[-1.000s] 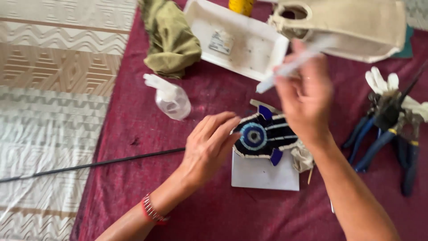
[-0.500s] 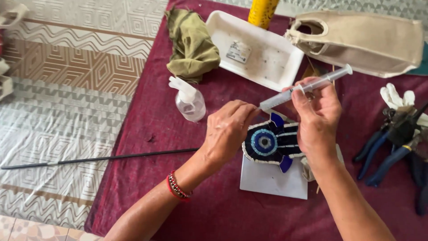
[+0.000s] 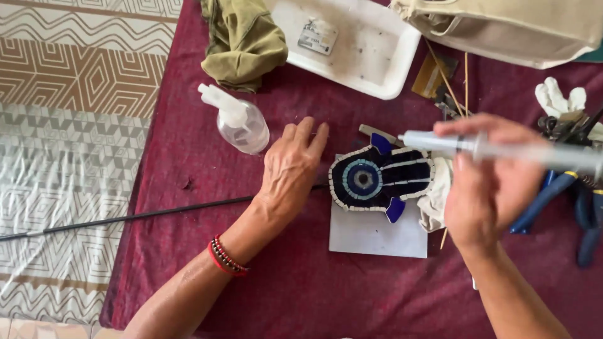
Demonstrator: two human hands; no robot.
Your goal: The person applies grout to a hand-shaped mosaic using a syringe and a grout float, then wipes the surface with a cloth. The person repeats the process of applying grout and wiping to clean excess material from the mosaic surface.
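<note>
Dark blue and white tiles form the hand-shaped mosaic (image 3: 382, 178), which lies on a pale square tile (image 3: 377, 232) on the maroon cloth (image 3: 301, 276). Above it, the right hand (image 3: 487, 182) grips a clear syringe (image 3: 502, 149), fingers closed around its barrel. The left hand (image 3: 290, 169) rests flat and open just beside the mosaic's left edge. A small spray bottle (image 3: 239, 122) stands nearby; blue-handled pliers (image 3: 565, 201) lie to the right.

A single head-worn camera looks steeply down, close over the maroon cloth (image 3: 301, 276) and patterned mat (image 3: 69, 125).
</note>
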